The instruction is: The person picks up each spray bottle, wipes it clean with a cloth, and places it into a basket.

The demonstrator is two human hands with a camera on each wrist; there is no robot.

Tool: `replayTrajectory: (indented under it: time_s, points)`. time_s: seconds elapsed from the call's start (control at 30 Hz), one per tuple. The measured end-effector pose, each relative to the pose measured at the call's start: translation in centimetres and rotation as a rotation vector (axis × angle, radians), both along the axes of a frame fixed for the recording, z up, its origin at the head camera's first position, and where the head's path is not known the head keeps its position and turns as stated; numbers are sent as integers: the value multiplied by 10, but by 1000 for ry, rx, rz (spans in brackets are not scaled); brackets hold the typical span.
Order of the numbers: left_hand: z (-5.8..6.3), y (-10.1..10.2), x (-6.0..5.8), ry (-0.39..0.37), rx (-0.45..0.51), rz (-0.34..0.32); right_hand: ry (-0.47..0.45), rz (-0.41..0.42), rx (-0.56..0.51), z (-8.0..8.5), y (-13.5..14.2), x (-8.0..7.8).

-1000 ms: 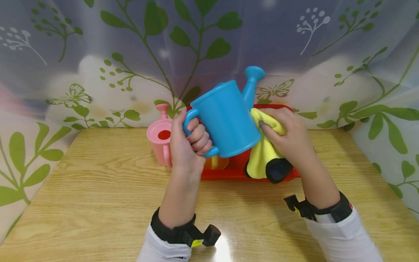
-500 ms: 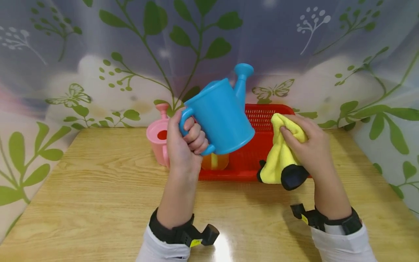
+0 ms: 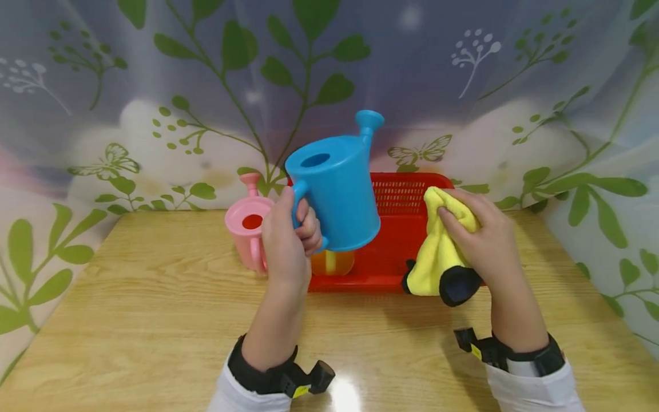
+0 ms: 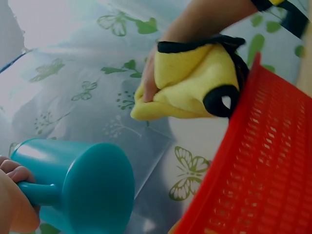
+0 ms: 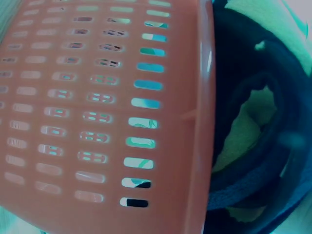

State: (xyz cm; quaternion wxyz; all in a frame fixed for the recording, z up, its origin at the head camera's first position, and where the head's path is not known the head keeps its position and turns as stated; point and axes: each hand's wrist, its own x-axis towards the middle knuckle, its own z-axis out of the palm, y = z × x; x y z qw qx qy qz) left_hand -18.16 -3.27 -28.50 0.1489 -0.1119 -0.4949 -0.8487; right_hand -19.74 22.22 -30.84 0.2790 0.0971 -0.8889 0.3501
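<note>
Holding the blue watering can [image 3: 342,197] aloft, the left hand [image 3: 288,246] is curling its fingers round the handle; the can is leaning slightly, its top opening showing, its spout pointing away and to the right, and in the head view it is covering the left part of the red basket [image 3: 381,281]; the right hand [image 3: 484,237] is pinching a bunched yellow cloth [image 3: 437,252], whose black-edged folds are dangling by the basket's right end, well apart from the can; the views are not making clear whether they are touching the rim.

The step in hand seems to be wiping the can; the next move is probably calling for a choice: bringing the cloth against the can while the handle is staying steady, or, if the surface is clean enough, lowering the can without knocking the pink watering can [image 3: 244,243], which is standing just left of the basket, or the partly hidden yellow item [image 3: 332,264] inside it.
</note>
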Motion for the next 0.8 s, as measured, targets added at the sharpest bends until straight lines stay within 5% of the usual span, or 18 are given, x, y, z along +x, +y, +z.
replayTrajectory:
  time_s: [0.5,0.8]
  points:
    - [-11,-6,-5,487,-623,291,22,14,-3,-1,-5,-2]
    - [-10,-2,-15,879,-1040,530,10,-23,-37,-2,-1,0]
